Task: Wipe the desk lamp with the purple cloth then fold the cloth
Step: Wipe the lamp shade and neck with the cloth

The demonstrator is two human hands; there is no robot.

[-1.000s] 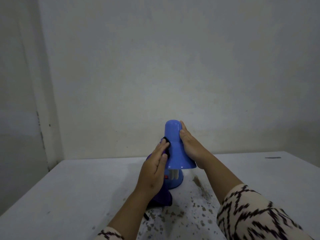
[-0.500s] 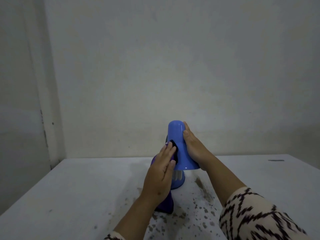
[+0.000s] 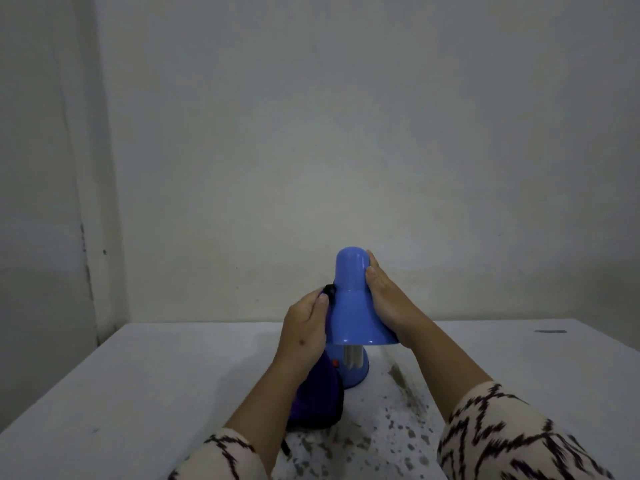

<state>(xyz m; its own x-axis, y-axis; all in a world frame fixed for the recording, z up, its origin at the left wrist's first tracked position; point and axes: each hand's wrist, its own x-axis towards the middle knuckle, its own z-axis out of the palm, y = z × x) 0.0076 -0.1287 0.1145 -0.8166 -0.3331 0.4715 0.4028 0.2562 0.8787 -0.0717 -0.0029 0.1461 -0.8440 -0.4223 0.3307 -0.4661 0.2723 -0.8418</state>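
Observation:
A blue desk lamp (image 3: pixel 353 306) stands on the white table (image 3: pixel 138 375), its cone shade pointing down over a white bulb and a round blue base. My right hand (image 3: pixel 384 303) grips the right side of the shade. My left hand (image 3: pixel 306 327) holds the purple cloth (image 3: pixel 317 400) against the shade's left side; the cloth hangs down below my wrist to the table. A black knob on the lamp's neck shows just above my left fingers.
Dark speckled stains (image 3: pixel 398 427) cover the table in front of the lamp. A plain wall (image 3: pixel 311 133) rises right behind the table, with a corner at the left. A small dark mark (image 3: pixel 550 331) lies at the table's far right.
My left hand with the cloth has slid down and left from the upper shade toward its lower left side. My right hand keeps its grip on the shade.

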